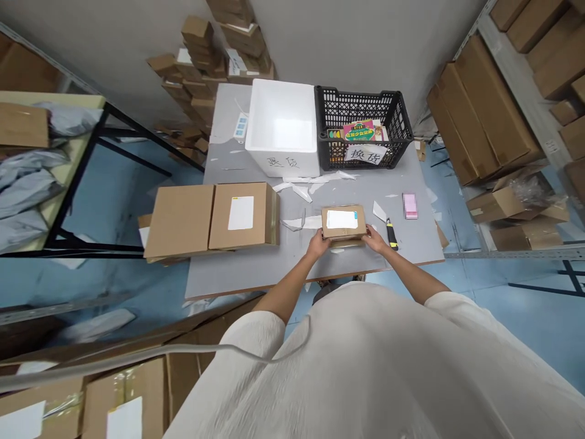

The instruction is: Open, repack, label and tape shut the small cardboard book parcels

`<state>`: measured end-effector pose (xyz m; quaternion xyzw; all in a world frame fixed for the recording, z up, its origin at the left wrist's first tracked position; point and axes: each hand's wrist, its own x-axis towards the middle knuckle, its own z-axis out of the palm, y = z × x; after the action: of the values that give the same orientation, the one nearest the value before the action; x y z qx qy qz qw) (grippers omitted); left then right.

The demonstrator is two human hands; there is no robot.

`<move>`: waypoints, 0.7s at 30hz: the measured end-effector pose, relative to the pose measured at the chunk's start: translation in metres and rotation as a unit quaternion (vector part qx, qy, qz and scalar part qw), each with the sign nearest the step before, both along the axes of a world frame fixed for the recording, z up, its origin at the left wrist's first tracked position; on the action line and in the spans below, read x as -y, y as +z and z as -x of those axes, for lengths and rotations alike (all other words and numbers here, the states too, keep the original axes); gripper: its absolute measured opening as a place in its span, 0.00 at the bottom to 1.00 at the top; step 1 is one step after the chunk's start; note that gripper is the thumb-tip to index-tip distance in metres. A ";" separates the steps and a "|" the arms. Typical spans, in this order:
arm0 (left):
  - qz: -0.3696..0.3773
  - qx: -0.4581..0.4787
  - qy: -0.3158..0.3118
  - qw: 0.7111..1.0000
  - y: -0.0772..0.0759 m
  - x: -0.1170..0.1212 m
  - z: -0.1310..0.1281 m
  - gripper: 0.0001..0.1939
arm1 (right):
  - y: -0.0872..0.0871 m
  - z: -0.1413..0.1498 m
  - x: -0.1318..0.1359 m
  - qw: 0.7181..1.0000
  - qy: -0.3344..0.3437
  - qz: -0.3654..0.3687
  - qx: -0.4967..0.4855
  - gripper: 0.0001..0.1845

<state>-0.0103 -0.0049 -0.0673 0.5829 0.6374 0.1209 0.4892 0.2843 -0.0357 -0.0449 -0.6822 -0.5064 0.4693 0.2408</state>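
A small brown cardboard box point(342, 233) with a white label on top sits near the front of the grey table point(256, 268). My left hand point(319, 242) grips its left front corner, and my right hand point(375, 238) grips the right one. Both hands are closed on the box, their fingertips partly hidden against its sides. Just right of my right hand lies a yellow and black utility knife point(392, 235). Farther right is a small pink pack point(410, 206). Torn white paper strips point(301, 224) lie left of and behind the box.
Two larger cartons point(242, 219) stand at the table's left side. At the back are a white foam bin point(283, 122) and a black plastic crate point(365, 128) holding colourful printed packs. Shelves with cartons point(484, 116) flank the right, and a rack with grey parcels point(27, 177) the left.
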 end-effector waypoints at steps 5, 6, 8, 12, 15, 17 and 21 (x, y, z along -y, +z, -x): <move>-0.037 -0.018 0.016 0.999 0.018 -0.005 0.004 0.30 | 0.019 0.000 -0.008 0.998 -0.037 0.043 0.024 0.35; -0.039 -0.029 0.022 0.999 0.022 -0.007 0.006 0.29 | 0.021 0.000 -0.011 0.998 -0.041 0.037 0.034 0.33; -0.035 -0.048 0.038 0.998 0.031 -0.012 0.008 0.29 | 0.025 -0.001 -0.015 0.998 -0.049 0.014 0.049 0.29; -0.013 -0.050 0.079 0.996 0.043 -0.022 0.009 0.31 | 0.027 0.003 -0.026 0.997 -0.050 -0.029 0.057 0.22; -0.006 -0.024 0.106 0.994 0.046 -0.026 0.005 0.32 | 0.028 0.007 -0.033 0.996 -0.045 -0.033 0.075 0.16; -0.006 -0.002 0.122 0.993 0.045 -0.027 0.001 0.32 | 0.029 0.008 -0.036 0.995 -0.041 -0.039 0.081 0.13; 0.000 0.035 0.150 0.988 0.043 -0.030 -0.002 0.32 | 0.033 0.010 -0.040 0.995 -0.018 -0.061 0.074 0.13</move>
<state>-0.0079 0.0255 -0.0242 0.4765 0.6999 0.2132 0.4875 0.2744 0.0044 -0.0117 -0.7082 -0.5380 0.3815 0.2519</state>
